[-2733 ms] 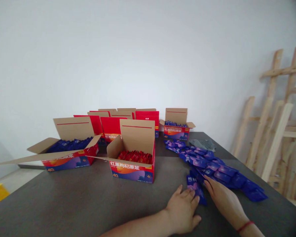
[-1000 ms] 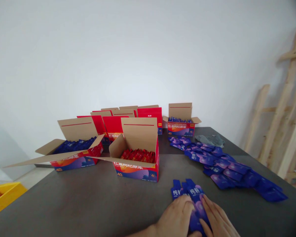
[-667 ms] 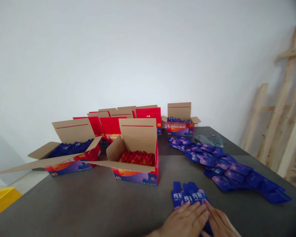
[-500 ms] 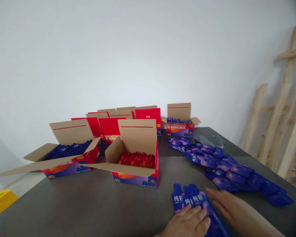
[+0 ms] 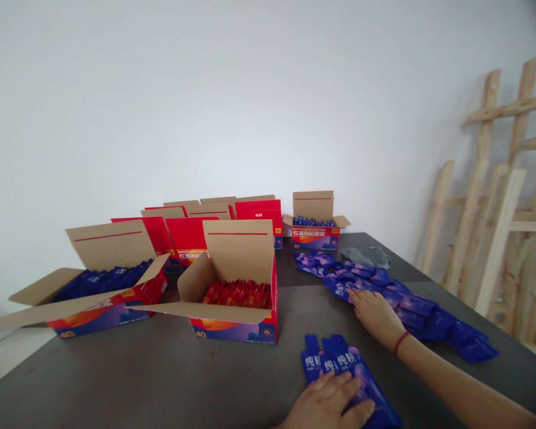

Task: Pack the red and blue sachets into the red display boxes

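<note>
My left hand (image 5: 328, 402) lies flat, fingers extended, over a small fanned group of blue-purple sachets (image 5: 339, 351) near the table's front edge. Their upper ends with white print stick out beyond my fingers; the rest is partly covered. My right hand (image 5: 377, 316), with a red band at the wrist, reaches over the left side of a long heap of similar sachets (image 5: 417, 304). Its fingers are stretched out, and the fingertips rest at the heap's edge. No sachet is visibly lifted by either hand.
An open carton (image 5: 236, 328) with red sachets stands left of my hands. Another open carton (image 5: 102, 319) with blue sachets is further left. More red cartons (image 5: 259, 211) and an open carton (image 5: 315, 238) stand behind. Crumpled grey plastic (image 5: 366, 257) lies beyond the heap; wooden frames (image 5: 482, 179) stand right.
My right hand has moved from beside the small group of sachets, forward and left to the long heap. My left hand stays on the small group. The view has turned slightly right.
</note>
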`<state>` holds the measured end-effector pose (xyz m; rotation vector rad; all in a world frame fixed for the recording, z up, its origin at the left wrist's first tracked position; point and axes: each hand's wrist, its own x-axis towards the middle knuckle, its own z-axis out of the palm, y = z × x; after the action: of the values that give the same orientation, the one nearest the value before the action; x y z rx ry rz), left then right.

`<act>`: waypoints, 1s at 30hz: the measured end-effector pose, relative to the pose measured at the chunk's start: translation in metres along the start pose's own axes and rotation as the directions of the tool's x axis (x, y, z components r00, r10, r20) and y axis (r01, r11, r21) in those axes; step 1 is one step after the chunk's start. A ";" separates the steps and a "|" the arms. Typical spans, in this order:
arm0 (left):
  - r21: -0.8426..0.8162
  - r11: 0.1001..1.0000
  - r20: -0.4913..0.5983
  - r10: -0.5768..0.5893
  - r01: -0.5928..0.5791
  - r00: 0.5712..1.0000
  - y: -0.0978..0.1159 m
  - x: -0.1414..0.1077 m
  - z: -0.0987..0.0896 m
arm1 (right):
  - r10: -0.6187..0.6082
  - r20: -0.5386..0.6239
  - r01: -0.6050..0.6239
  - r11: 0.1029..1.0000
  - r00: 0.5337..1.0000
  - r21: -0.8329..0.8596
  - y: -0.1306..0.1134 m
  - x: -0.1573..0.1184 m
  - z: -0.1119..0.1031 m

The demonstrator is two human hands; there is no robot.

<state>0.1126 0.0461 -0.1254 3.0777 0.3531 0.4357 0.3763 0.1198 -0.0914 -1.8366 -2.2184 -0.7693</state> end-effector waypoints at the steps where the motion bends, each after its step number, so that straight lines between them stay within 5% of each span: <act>1: -0.039 0.999 0.019 -0.009 0.010 1.000 0.001 0.000 -0.004 | -0.006 -0.001 0.006 1.000 1.000 0.001 -0.001 -0.004 -0.003; 9: -0.219 0.974 0.091 -0.041 0.060 0.995 0.014 0.002 -0.039 | -0.051 -0.017 0.051 0.999 0.999 0.018 -0.011 -0.031 -0.013; 17: -0.125 0.992 0.063 0.015 -0.007 0.998 0.012 0.002 -0.031 | -0.088 -0.123 0.093 0.995 0.988 0.030 -0.010 -0.066 -0.036; 23: -0.149 0.989 0.039 0.016 -0.010 0.999 0.014 0.002 -0.031 | -0.228 -0.198 0.214 0.973 0.953 -0.086 -0.045 -0.124 -0.061; 30: -0.152 0.985 0.010 -0.077 0.078 0.997 0.023 0.007 -0.047 | -0.318 -0.192 0.316 0.948 0.928 -0.043 -0.068 -0.136 -0.061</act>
<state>0.1114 0.0239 -0.0773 2.9054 0.4175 0.4325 0.3311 -0.0358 -0.1180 -1.3491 -2.4082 -0.9727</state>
